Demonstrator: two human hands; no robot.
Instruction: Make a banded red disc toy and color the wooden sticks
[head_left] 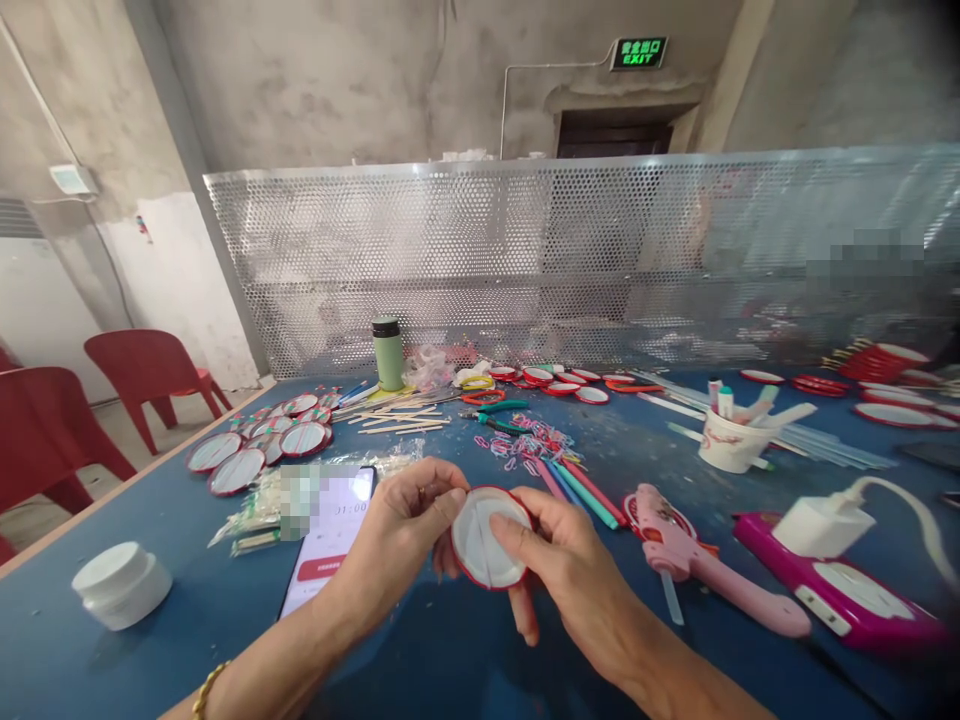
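Between my two hands is a round white disc with a red rim (480, 555), a thin line running across its face. My left hand (420, 515) pinches its upper left edge between thumb and fingers. On the right side, my right hand (551, 540) grips it, thumb pressed on the white face and fingers behind. A phone (330, 545) with a lit screen lies under my left forearm. Beyond the disc sit a pile of small pink and blue clips (536, 440) and several coloured sticks (589, 495). A pink glue gun (697, 570) rests to the right of my right hand.
Similar red-rimmed discs (236, 450) are heaped at left. A white jar (121, 585) stands front left, a green bottle (388, 355) at the back. Pliers (499, 420), a paper cup of pens (727, 445) and a magenta power strip (840, 590) with a plugged charger occupy the table. A perforated metal screen (450, 260) closes the far side.
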